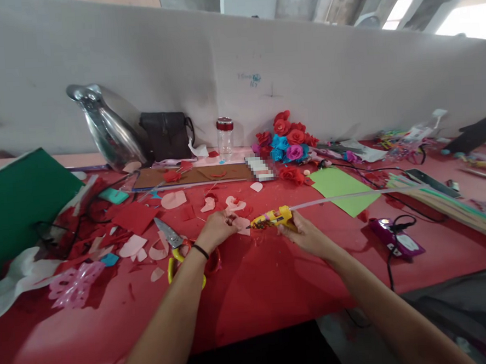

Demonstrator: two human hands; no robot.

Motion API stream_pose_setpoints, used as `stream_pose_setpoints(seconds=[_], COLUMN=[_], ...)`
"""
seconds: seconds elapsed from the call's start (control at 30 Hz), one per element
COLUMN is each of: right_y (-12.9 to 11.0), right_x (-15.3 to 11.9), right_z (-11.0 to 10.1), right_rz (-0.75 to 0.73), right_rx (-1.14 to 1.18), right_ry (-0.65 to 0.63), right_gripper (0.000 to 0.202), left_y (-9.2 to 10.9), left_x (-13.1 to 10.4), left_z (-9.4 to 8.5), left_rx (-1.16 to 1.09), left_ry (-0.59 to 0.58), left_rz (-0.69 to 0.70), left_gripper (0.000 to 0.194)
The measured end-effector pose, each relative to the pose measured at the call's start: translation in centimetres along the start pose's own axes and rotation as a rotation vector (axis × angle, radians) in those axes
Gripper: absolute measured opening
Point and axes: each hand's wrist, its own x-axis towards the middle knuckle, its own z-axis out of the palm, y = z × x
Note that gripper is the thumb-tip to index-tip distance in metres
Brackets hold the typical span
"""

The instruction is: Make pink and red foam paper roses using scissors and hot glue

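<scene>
My right hand [301, 230] is wrapped round a yellow hot glue gun [272, 217], with a long clear glue stick [334, 200] running out of its back to the right. The gun's nozzle points left at a pale pink paper petal [242, 225]. My left hand [219, 227] pinches that petal by its left side, fingers closed. Under my left forearm lie scissors [172, 236] with yellow and red handles, partly hidden. More pink petals [174, 199] are scattered beyond and to the left of my left hand.
Red, blue and purple paper flowers [292, 140] stand at the back by a glass jar [225, 139]. Light green paper [344, 189] lies to the right, near a purple power box [397, 238] with a black cord. A steel jug [108, 130] and green board [26, 206] are left.
</scene>
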Motion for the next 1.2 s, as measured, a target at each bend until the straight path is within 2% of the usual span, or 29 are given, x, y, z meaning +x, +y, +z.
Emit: stream_pose_setpoints(seconds=[0.37,0.53,0.83,1.0,1.13,1.2], right_y=[-0.7,-0.8,-0.2,0.5,1.1,1.0], right_x=[0.7,1.0,1.4,2.9,5.0,5.5], right_z=[0.3,0.1,0.3,-1.1,-2.6,-3.0], right_rz=[0.065,0.095,0.096,0.105,0.289,0.303], right_rx=[-0.227,-0.358,-0.325,-0.206,-0.390,-0.474], right_ry=[0.052,0.025,0.077,0.113,0.199,0.263], right_gripper=[0.035,0.033,0.028,0.025,0.027,0.028], left_y=[0.9,0.8,0.2,0.5,1.7,2.3], left_x=[-0.4,-0.3,0.0,-0.3,-0.9,-1.3], left_z=[-0.2,-0.2,-0.1,-0.1,-0.8,-1.5], left_rx=[0.064,0.058,-0.011,-0.106,-0.224,-0.237], left_ry=[-0.006,-0.025,-0.041,-0.019,-0.003,0.013], left_rz=[0.008,0.016,0.005,-0.029,-0.060,-0.050], left_gripper=[0.013,0.013,0.015,0.011,0.007,0.008])
